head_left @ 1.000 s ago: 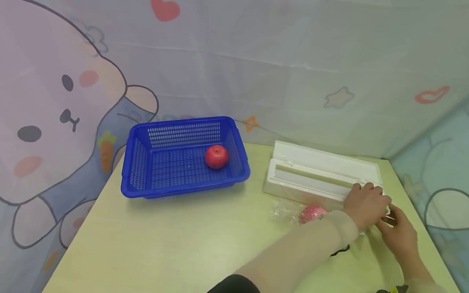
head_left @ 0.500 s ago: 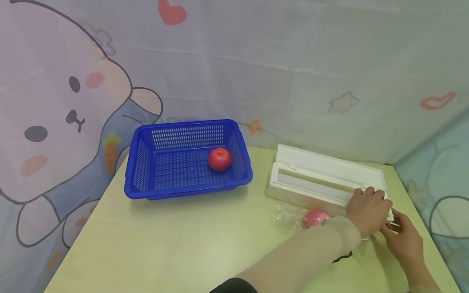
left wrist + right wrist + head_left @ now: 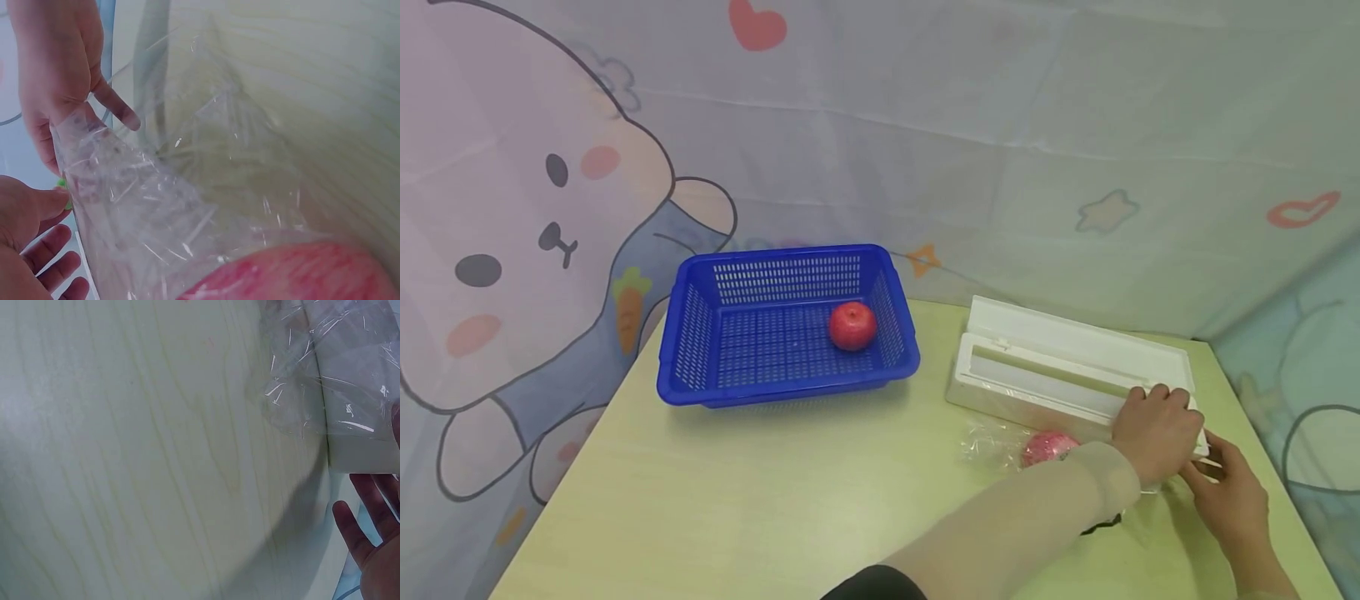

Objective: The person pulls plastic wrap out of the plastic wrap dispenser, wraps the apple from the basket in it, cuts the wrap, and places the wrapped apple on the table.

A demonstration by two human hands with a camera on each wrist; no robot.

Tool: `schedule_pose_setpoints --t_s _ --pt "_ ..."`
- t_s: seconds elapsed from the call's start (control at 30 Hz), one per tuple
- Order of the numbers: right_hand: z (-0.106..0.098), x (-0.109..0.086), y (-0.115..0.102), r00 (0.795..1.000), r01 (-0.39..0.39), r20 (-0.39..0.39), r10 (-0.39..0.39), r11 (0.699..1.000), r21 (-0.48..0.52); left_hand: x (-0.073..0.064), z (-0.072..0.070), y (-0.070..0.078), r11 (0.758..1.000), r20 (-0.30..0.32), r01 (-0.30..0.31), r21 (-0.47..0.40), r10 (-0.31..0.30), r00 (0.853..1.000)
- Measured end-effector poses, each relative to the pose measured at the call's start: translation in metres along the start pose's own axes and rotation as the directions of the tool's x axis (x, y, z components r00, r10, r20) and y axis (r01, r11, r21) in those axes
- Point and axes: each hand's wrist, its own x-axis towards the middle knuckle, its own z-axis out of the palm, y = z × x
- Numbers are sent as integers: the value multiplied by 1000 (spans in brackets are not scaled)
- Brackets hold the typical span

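Observation:
A long white cling film dispenser point(image 3: 1015, 403) lies at the right of the table with its lid point(image 3: 1075, 342) tipped back. My left hand point(image 3: 1157, 433) reaches across to its right end, fingers bent over the top edge. In the left wrist view, that hand's thumb and forefinger pinch a small green slider point(image 3: 66, 192) at the film's edge. My right hand point(image 3: 1234, 493) holds the dispenser's end from the right. Clear film point(image 3: 156, 206) stretches out in front, around a pink-red apple point(image 3: 1047, 447) that my left sleeve partly covers.
A blue plastic basket point(image 3: 786, 386) stands at the back left with one red apple point(image 3: 853, 326) in it. A patterned cloth point(image 3: 1000, 150) hangs behind the table point(image 3: 722, 508). A dark strip point(image 3: 1101, 525) shows under the left forearm.
The camera view has shifted slightly. The green slider, visible between the hands a second ago, is now hidden in the head view. Both hands stay at the dispenser's right end.

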Motion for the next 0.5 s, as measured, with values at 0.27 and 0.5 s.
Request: schedule_pose_setpoints --t_s 0.27,0.5 --pt "4 1 4 1000 -4 -26 4 1000 5 -2 -1 -9 1000 7 -19 22 19 1000" --pt "4 1 9 999 -2 -38 4 999 34 -8 -4 -24 999 7 -35 24 35 999"
